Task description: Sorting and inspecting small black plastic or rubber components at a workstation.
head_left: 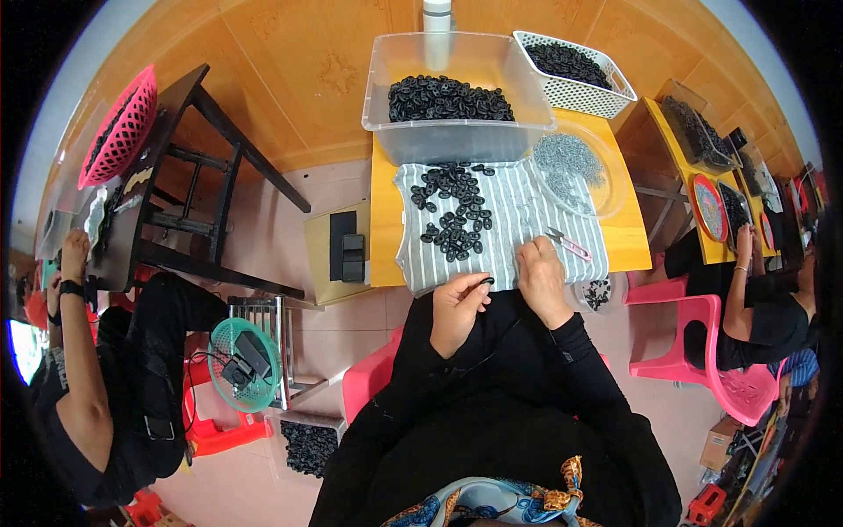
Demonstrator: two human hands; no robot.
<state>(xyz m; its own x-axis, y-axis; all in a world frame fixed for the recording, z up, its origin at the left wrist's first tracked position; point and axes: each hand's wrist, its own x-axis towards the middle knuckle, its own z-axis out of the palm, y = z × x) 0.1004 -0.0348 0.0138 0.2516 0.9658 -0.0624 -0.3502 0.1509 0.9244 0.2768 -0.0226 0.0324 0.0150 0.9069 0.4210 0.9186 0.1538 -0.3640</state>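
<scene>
My left hand (pixel 457 309) is closed at the table's near edge, pinching a small black oval part (pixel 487 281) between thumb and forefinger. To its right, my right hand (pixel 542 277) rests on a grey-and-white striped cloth (pixel 518 230) with fingers bent together; whatever they may hold is hidden. Just beyond that hand lie small thread snips (pixel 571 244) with pink handles. Loose black oval parts (pixel 457 211) are scattered over the cloth's left half. A round clear tray (pixel 606 209) of small silvery metal pieces (pixel 566 162) sits at the far right.
Behind the cloth stands a clear plastic bin (pixel 457 140) of black parts, beside a white perforated basket (pixel 588 98) holding more. A white bottle (pixel 436 35) is behind the bin. Co-workers sit left and right. A green basket (pixel 226 329) with chargers stands lower left.
</scene>
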